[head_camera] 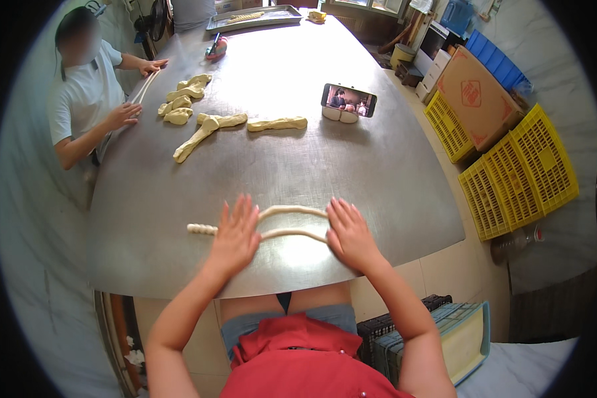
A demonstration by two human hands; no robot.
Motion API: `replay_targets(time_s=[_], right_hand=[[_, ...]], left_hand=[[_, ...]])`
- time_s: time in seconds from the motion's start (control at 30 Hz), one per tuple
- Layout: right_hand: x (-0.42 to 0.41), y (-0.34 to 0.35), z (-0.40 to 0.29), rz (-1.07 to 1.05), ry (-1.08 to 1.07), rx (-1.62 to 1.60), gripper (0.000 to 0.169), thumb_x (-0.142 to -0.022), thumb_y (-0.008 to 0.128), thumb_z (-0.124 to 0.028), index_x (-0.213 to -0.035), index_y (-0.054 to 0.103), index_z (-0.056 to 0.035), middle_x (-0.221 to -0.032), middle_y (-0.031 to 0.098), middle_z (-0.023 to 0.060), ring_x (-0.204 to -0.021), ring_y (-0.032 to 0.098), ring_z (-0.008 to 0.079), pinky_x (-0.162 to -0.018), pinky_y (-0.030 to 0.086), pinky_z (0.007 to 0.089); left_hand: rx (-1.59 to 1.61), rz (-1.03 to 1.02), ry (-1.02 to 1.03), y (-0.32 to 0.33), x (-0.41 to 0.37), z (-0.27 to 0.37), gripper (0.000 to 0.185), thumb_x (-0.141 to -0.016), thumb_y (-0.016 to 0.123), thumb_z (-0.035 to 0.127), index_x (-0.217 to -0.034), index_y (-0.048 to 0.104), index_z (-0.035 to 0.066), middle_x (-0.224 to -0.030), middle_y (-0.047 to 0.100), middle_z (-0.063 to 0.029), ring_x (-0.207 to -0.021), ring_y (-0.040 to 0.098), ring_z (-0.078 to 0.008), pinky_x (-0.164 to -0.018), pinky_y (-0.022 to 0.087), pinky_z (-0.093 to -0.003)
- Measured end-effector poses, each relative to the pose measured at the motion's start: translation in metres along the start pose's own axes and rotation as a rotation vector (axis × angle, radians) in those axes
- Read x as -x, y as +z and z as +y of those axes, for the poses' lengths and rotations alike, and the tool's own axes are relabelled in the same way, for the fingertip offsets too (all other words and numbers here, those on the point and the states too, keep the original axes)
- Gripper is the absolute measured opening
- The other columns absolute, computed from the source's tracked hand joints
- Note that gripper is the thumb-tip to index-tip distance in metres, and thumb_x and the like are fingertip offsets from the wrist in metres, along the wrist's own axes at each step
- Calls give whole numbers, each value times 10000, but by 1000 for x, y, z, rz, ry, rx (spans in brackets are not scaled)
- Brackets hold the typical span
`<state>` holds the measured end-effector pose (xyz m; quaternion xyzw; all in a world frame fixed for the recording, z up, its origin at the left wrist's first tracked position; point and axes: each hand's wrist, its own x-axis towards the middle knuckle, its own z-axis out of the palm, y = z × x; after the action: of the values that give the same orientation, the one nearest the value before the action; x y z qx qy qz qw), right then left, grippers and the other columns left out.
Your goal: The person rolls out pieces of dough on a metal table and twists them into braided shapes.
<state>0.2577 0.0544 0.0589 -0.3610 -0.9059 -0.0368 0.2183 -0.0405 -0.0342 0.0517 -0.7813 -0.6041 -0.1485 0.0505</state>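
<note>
Two thin dough strands (294,209) lie side by side on a metal table (278,174), both bowed away from me. My left hand (236,236) rests flat on their left ends, fingers somewhat apart. Flat on their right ends lies my right hand (349,231), its palm down. A short twisted dough piece (201,229) sticks out to the left of my left hand; whether it joins the strands is hidden. Farther off lie several thick dough pieces, among them a log (277,124), a slanted one (196,140) and a folded heap (178,109).
At the table's left side a person (87,89) has both hands on thin dough strands (145,89). A phone (349,99) stands on a holder at the right. A metal tray (253,21) with dough is at the far end. Yellow crates (520,174) stand beyond the right edge.
</note>
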Motion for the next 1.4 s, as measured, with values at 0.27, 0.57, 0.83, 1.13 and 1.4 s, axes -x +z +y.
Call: replay_targets(time_s=[0.27,0.57,0.83,1.13,1.4], right_hand=[[32,-11,19,-227,155,-269,285,-957,630,-220,-1192,685,-69,-1429,558,139,-1301,539,285,-1063,423,416],[22,-10,6,10,-32,-212,251,-949,614,-164,-1173,697,-86,-1363,613,110,-1275,575,261,-1058,448,446],[-11,10,11,26,179,-207,274,-932,599,-117,-1191,672,-69,-1070,668,99,-1009,628,302,-921,483,438],[36,-13,3,18,-54,-314,232,-932,662,-189,-1127,678,-65,-1215,680,127,-1158,625,297,-1017,470,435],[-22,14,6,81,64,-103,256,-957,620,-174,-1180,680,-64,-1302,619,146,-1180,588,306,-1002,455,445]], left_hand=[[159,95,-107,8,36,28,402,-943,563,109,-1310,480,-34,-1483,431,-295,-1399,410,-437,-1173,291,-586],[259,-58,2,-12,41,38,488,-958,553,167,-1393,448,-28,-1547,379,-257,-1490,283,-386,-1224,200,-547],[83,120,-193,28,-25,-2,474,-968,530,159,-1394,441,-28,-1542,381,-258,-1484,295,-380,-1221,196,-554],[229,-12,-53,-5,55,54,447,-955,553,131,-1347,457,-61,-1543,377,-263,-1454,340,-414,-1212,229,-554],[-48,85,-10,20,-40,-4,509,-955,552,194,-1405,448,-20,-1579,324,-249,-1516,200,-384,-1237,132,-549]])
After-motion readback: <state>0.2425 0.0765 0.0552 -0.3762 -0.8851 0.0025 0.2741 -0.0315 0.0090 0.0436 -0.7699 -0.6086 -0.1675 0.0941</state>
